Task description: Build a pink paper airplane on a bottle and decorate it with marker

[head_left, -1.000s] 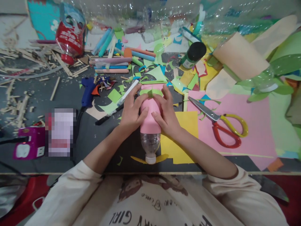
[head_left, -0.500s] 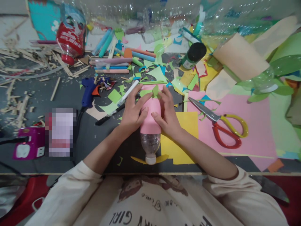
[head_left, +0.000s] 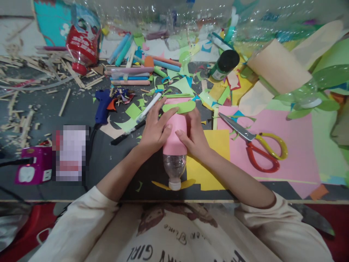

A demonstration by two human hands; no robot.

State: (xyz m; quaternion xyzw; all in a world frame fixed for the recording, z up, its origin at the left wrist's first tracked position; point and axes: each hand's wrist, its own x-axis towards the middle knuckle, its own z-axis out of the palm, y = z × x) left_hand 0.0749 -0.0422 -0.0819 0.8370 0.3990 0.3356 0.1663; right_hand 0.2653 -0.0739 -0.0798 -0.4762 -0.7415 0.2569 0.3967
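Observation:
A clear plastic bottle (head_left: 175, 166) wrapped in pink paper lies on the table with its white cap (head_left: 175, 184) towards me. My left hand (head_left: 153, 131) is closed around its left side, thumb on the pink paper. From the right, my right hand (head_left: 196, 135) grips the same bottle, its thumb also on the paper. Across the bottle's far part stretches a light green paper strip with rounded ends (head_left: 186, 107). My left index finger touches that strip, while some right fingertips are hidden behind it. Yellow paper petals (head_left: 188, 183) show beside the cap.
Scissors (head_left: 252, 137) rest on pink paper at the right. To the left are a blue glue gun (head_left: 102, 108), a phone (head_left: 71, 153) and a black pen (head_left: 128, 133). Markers, paper scraps, wooden sticks and a black-capped bottle (head_left: 228, 61) cover the far side.
The green strip, earlier bent up in the middle under my fingers, now lies straight across. My right fingers have shifted from on top of it to behind it. The bottle stays in place.

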